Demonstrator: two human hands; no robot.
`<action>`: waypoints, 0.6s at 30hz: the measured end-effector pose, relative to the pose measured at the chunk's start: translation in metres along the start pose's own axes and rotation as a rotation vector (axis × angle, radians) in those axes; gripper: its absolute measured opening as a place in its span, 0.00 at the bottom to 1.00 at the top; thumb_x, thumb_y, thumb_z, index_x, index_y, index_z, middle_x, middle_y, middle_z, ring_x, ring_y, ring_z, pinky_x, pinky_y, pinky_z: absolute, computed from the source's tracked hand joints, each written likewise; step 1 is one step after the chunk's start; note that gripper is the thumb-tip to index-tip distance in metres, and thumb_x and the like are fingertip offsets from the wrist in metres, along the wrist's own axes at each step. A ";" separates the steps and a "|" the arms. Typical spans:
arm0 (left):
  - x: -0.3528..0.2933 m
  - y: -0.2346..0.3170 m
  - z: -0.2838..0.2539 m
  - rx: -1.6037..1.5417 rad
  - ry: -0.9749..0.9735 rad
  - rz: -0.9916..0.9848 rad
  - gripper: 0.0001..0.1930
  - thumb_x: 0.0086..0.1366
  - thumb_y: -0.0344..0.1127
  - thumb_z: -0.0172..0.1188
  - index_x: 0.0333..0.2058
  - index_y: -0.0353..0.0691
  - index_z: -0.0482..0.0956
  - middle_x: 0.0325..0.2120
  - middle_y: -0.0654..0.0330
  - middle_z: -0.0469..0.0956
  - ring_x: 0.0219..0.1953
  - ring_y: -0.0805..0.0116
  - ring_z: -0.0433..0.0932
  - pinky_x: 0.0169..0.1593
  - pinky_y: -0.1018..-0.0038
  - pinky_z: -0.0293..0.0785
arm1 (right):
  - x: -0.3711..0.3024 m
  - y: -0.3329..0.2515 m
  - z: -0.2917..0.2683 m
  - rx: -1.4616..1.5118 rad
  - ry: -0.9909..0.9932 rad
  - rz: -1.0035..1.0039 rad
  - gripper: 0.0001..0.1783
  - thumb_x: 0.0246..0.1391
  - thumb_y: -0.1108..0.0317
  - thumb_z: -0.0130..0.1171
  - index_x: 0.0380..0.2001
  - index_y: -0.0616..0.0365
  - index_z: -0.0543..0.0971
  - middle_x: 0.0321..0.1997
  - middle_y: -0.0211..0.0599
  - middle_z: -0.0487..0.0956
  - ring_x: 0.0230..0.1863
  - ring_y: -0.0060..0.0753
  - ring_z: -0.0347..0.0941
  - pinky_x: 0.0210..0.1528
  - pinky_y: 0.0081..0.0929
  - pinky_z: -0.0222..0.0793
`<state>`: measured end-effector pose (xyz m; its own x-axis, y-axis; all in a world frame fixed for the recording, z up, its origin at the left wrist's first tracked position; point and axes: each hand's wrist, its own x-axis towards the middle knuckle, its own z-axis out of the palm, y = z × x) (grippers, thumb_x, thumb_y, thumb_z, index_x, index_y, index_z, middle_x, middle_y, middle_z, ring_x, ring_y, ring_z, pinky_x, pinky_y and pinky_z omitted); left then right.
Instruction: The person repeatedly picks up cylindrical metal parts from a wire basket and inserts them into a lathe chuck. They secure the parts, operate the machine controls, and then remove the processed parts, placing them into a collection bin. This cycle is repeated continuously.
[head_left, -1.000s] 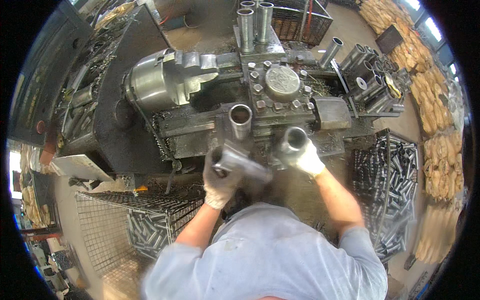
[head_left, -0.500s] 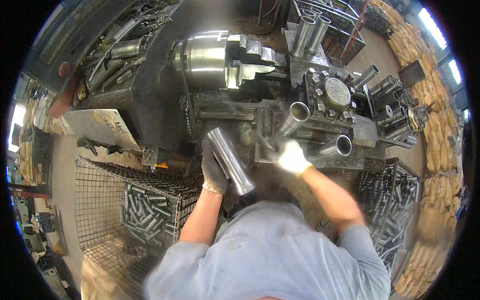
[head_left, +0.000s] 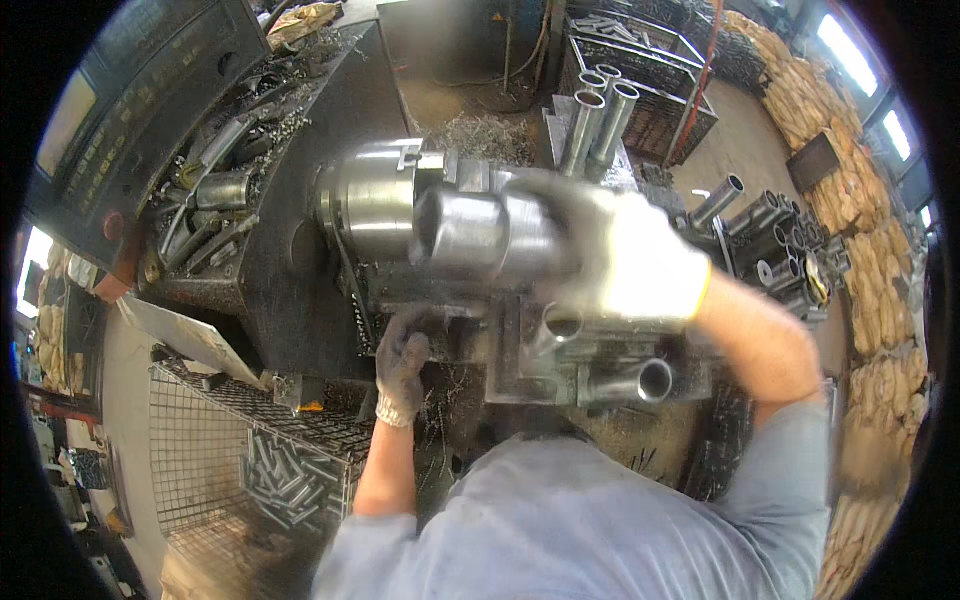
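Watching from afar, I had the blurred right hand (head_left: 625, 250) wrapped around the right end of a shiny metal tube (head_left: 475, 230). The tube was held sideways with its left end by the chuck (head_left: 375, 205); I couldn't tell whether they touched. The left hand (head_left: 402, 362) was curled, nearer me; whether it pinched anything, I couldn't tell. Two open-ended tubes (head_left: 618, 385) sat to its right, and a wire basket (head_left: 190, 425) stood near left.

The blurred right grip (head_left: 632, 248) hides the metal tube (head_left: 470, 232)'s right end.
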<state>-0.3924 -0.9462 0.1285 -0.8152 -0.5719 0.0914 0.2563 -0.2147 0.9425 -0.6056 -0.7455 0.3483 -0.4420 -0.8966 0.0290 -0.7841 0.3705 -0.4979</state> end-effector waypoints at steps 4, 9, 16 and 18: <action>-0.051 -0.054 -0.057 0.133 0.389 -0.292 0.21 0.72 0.36 0.63 0.59 0.32 0.79 0.51 0.56 0.83 0.53 0.66 0.80 0.60 0.69 0.74 | 0.076 0.092 -0.025 -0.829 -0.018 -0.075 0.31 0.50 0.66 0.70 0.59 0.58 0.78 0.42 0.51 0.87 0.44 0.50 0.87 0.48 0.46 0.85; -0.128 -0.080 -0.116 0.021 0.763 -0.261 0.20 0.72 0.44 0.66 0.56 0.39 0.81 0.46 0.56 0.86 0.46 0.62 0.84 0.49 0.65 0.81 | 0.132 0.172 0.029 -0.536 -0.388 0.092 0.31 0.41 0.57 0.74 0.51 0.58 0.84 0.42 0.52 0.88 0.44 0.52 0.87 0.47 0.44 0.83; -0.127 -0.072 -0.220 -0.256 1.101 -0.133 0.20 0.78 0.57 0.54 0.37 0.47 0.78 0.27 0.64 0.76 0.29 0.64 0.73 0.35 0.64 0.70 | 0.140 0.183 0.058 -0.341 -0.433 0.065 0.42 0.37 0.48 0.76 0.55 0.62 0.82 0.45 0.57 0.87 0.46 0.54 0.86 0.50 0.45 0.81; -0.122 -0.067 -0.236 -0.286 1.105 -0.204 0.27 0.80 0.64 0.45 0.34 0.48 0.76 0.24 0.65 0.73 0.25 0.66 0.68 0.34 0.62 0.68 | 0.134 0.197 0.050 -0.171 -0.362 0.026 0.48 0.38 0.47 0.76 0.62 0.62 0.78 0.47 0.57 0.87 0.47 0.54 0.86 0.52 0.44 0.81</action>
<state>-0.1869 -1.0491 -0.0215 0.0070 -0.8559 -0.5171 0.3953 -0.4726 0.7876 -0.7979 -0.8044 0.2110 -0.3045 -0.9028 -0.3037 -0.8495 0.4016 -0.3420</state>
